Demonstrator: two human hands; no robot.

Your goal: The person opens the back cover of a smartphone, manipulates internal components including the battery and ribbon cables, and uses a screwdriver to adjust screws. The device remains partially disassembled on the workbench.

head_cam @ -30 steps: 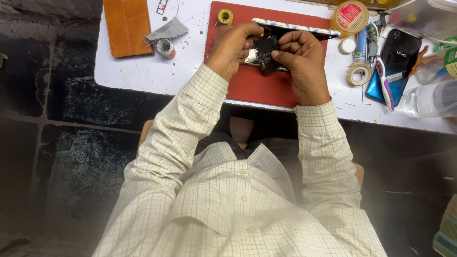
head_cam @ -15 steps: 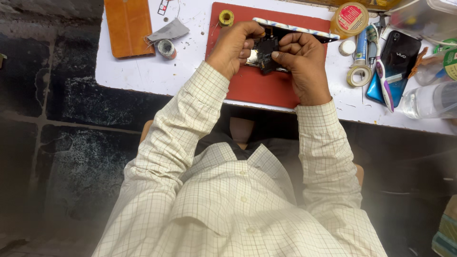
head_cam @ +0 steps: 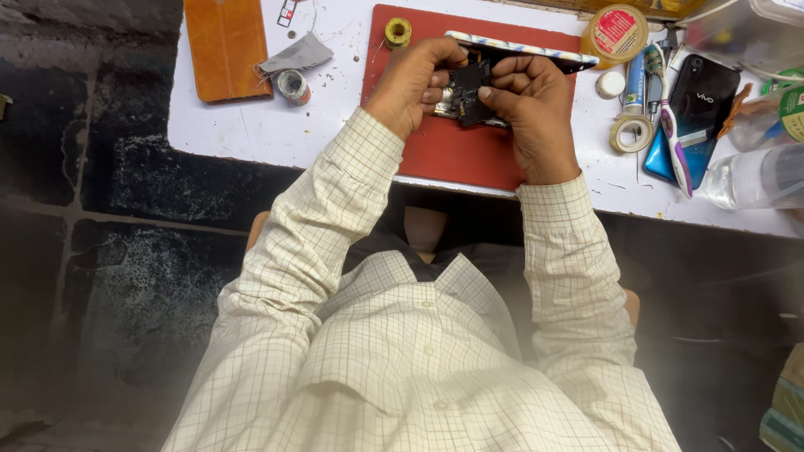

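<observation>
My left hand [head_cam: 412,82] and right hand [head_cam: 526,105] over the red mat [head_cam: 452,151], fingers of both pinching a small black phone part [head_cam: 467,88], opened phone [head_cam: 519,50] at twelve o'clock, white table [head_cam: 276,125] beneath.

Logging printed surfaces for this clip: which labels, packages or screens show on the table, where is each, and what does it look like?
Round tape roll: top of table, right of the red mat; tan rim, red label face.
Dark phone: right side, lying flat; black glossy back over a blue edge, screen not visible.
Clear bottle: far right, on its side; no label readable.
Green-labelled container: right edge, mostly cut off.
</observation>
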